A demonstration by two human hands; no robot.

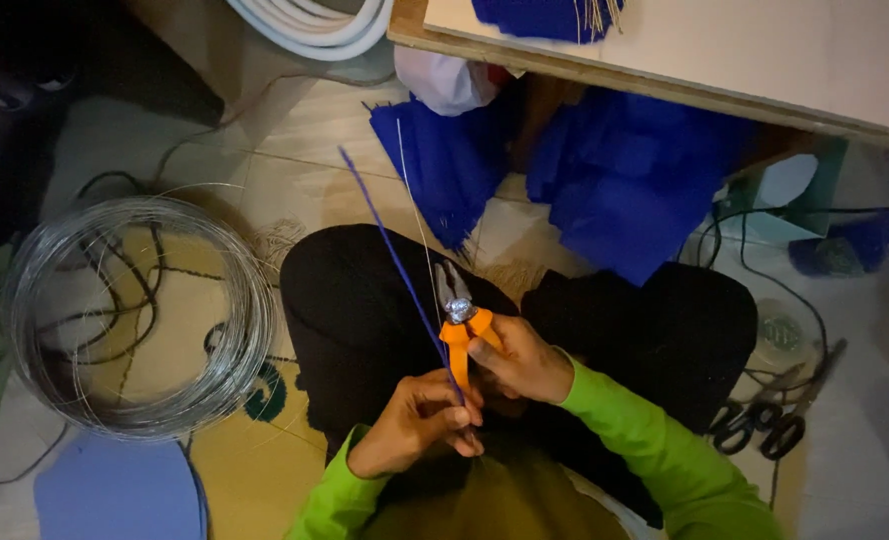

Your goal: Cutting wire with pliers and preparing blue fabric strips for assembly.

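Your left hand [417, 420] pinches the low end of a blue wire [397, 262]. Your right hand [521, 360] grips orange pliers [458, 318]. You sit on a pale tile floor [295, 150]. The wire slants up and left over your lap. A coil of silver wire [237, 300] lies left, black scissors [765, 425] right.

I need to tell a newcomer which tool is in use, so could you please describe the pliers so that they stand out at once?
Start at the big coil of silver wire on the floor, then look right to the person's lap. There the right hand grips the pliers, beside a blue-wrapped wire pinched by the left hand. Only they have orange handles; the scissors are black.
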